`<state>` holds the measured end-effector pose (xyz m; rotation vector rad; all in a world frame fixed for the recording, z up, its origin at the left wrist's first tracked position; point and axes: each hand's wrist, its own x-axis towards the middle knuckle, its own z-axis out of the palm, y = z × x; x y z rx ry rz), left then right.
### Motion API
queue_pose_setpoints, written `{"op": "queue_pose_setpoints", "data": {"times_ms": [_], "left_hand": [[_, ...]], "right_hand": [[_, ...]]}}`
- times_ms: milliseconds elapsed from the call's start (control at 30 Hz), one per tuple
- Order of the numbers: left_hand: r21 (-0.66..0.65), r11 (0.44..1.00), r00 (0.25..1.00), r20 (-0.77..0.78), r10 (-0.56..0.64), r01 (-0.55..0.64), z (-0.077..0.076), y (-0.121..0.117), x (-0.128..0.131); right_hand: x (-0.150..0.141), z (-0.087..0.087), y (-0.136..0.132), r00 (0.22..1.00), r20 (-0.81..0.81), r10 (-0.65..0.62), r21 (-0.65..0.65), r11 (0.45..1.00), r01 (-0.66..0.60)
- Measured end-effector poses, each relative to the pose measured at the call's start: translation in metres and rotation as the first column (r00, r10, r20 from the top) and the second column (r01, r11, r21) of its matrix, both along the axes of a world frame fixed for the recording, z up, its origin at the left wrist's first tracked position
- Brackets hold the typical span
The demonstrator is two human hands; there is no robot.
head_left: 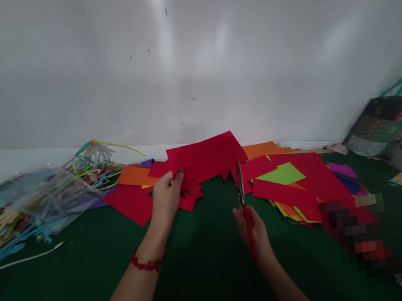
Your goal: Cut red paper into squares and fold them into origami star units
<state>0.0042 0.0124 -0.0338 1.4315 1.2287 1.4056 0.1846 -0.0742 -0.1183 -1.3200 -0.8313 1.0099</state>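
Observation:
My left hand point(167, 195) pinches a red sheet of paper or felt point(205, 157) at its lower left corner, thumb on the near face. The sheet is held up above the green table, its right end close to the blades of the scissors point(241, 190). Those scissors have red handles and point away from me, with my right hand point(255, 231) wrapped round the handles. The blades look nearly closed; whether they touch the sheet I cannot tell. Red pieces point(129, 202) lie under and beside my left hand.
Right of the scissors lies a pile of red, green and orange sheets point(305, 180). Bundled pipe cleaners and clear plastic point(58, 188) fill the left side, with a white cable point(23, 261) nearby. A patterned bag point(391, 123) stands far right. A white wall rises behind.

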Motion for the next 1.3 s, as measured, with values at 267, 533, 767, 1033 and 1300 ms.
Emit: {"op": "queue_pose_setpoints", "data": {"times_ms": [267,533,767,1033,1300], "left_hand": [[0.017,0.999,0.98,0.196,-0.033,0.031,0.002,-0.005,0.006],[-0.039,0.991,0.966,0.233,-0.113,0.125,0.001,-0.004,0.008],[-0.056,0.998,0.974,0.228,-0.005,0.018,0.004,-0.005,0.006],[0.079,0.97,0.96,0.183,0.213,-0.231,0.003,-0.007,0.006],[0.207,0.943,0.962,-0.017,0.272,-0.262,0.007,-0.019,0.016]], "right_hand": [[0.002,0.0,0.0,0.995,0.038,0.088,0.223,0.97,-0.094],[0.002,0.006,-0.001,0.985,-0.117,0.125,0.168,0.98,-0.104],[-0.001,0.0,-0.004,0.992,-0.058,0.108,0.091,0.991,-0.103],[-0.002,0.005,-0.008,0.971,0.043,0.235,-0.124,0.966,-0.229],[-0.009,0.021,-0.014,0.954,0.051,0.295,-0.155,0.946,-0.284]]}}
